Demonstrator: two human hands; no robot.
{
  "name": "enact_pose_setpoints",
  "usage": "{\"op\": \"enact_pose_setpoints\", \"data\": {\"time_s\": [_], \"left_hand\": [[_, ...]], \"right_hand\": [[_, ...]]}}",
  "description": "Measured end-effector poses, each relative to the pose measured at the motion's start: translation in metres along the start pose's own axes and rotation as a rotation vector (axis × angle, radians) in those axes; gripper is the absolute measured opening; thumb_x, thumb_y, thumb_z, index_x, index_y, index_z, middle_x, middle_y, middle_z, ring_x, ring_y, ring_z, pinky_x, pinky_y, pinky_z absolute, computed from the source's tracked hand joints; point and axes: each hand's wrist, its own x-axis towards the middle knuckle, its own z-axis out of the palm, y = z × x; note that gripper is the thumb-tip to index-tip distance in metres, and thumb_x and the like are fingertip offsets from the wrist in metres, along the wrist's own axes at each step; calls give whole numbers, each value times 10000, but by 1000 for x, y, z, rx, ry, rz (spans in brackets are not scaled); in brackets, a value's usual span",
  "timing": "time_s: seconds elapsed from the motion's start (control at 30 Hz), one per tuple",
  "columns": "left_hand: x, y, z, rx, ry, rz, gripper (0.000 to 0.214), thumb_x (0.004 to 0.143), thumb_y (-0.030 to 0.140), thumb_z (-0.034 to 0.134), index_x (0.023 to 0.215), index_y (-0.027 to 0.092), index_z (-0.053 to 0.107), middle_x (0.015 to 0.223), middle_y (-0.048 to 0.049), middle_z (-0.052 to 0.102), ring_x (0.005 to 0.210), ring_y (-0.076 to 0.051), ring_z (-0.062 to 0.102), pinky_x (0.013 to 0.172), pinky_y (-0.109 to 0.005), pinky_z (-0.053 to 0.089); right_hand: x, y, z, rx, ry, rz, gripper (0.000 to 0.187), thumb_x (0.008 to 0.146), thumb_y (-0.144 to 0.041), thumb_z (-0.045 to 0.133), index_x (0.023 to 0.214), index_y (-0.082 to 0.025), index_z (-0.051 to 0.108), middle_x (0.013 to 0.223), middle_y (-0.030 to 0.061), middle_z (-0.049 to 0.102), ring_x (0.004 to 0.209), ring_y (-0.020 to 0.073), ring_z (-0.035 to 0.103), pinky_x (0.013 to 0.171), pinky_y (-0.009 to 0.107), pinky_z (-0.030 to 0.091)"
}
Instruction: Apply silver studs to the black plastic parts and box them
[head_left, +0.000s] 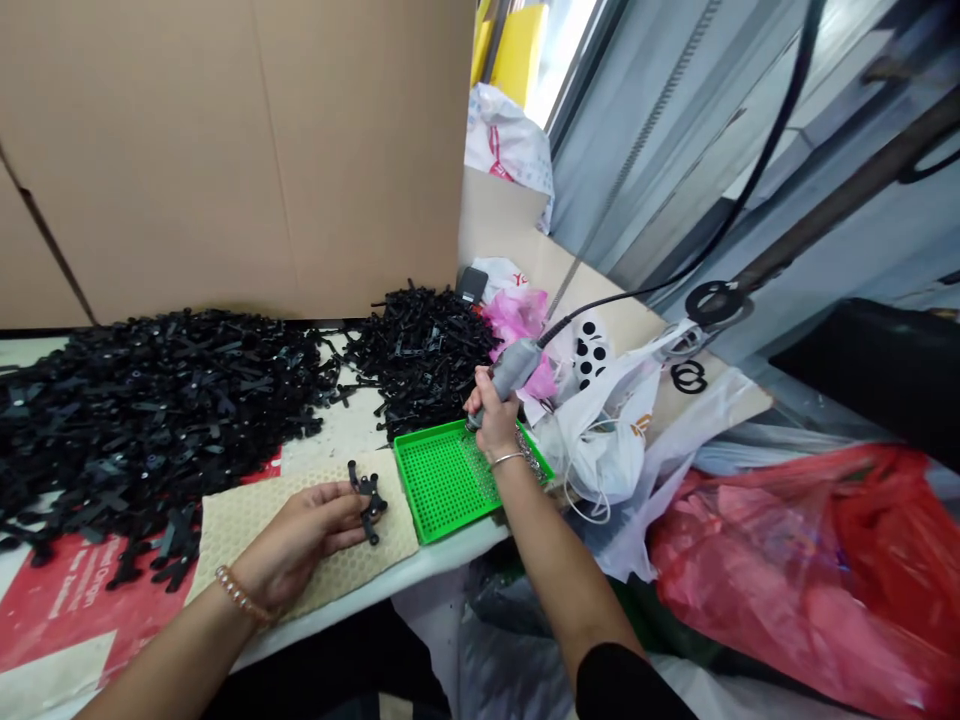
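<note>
Between the fingers of my left hand (319, 525) is a small black plastic part (371, 495) with several round-ended arms. The hand is just above a cream honeycomb-patterned mat (270, 480). My right hand (495, 420) is wrapped round a grey electric screwdriver (516, 366), its tip pointing down over a green mesh tray (439, 490). Small shiny metal pieces, which look like screws (529, 455), lie at the tray's right end, partly hidden by my right wrist. A black cord (592, 305) runs up from the screwdriver's back.
A large heap of black parts (165, 400) covers the left of the table, and a smaller heap (427, 350) lies behind the tray. Cardboard (225, 150) stands at the back. White plastic bags (600, 440) crowd the right edge; red bags (810, 560) sit beyond. A coiled spring (637, 150) hangs above.
</note>
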Motion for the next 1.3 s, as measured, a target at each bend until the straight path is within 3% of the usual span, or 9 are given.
{"op": "enact_pose_setpoints", "data": {"time_s": [0.77, 1.07, 1.3], "left_hand": [[4, 0, 0, -2, -1, -46, 108, 711, 47, 684, 782, 118, 724, 813, -82, 743, 694, -144, 681, 660, -212, 571], [5, 0, -1, 18, 1, -41, 129, 652, 88, 749, 774, 120, 725, 848, -95, 748, 712, -153, 682, 681, -226, 571], [6, -4, -5, 38, -51, -14, 178, 685, 159, 764, 854, 124, 723, 908, -93, 748, 785, -157, 685, 741, -234, 568]], "right_hand": [[1, 14, -5, -40, -74, 2, 309, 679, -409, 734, 834, -171, 612, 432, -100, 454, 365, 55, 379, 425, 207, 388], [0, 13, -5, -43, -79, -1, 290, 680, -402, 732, 811, -171, 614, 427, -97, 448, 370, 60, 382, 430, 214, 394], [-1, 13, -6, -76, -76, 10, 325, 659, -446, 729, 808, -183, 612, 425, -99, 436, 371, 68, 384, 438, 226, 404]]}}
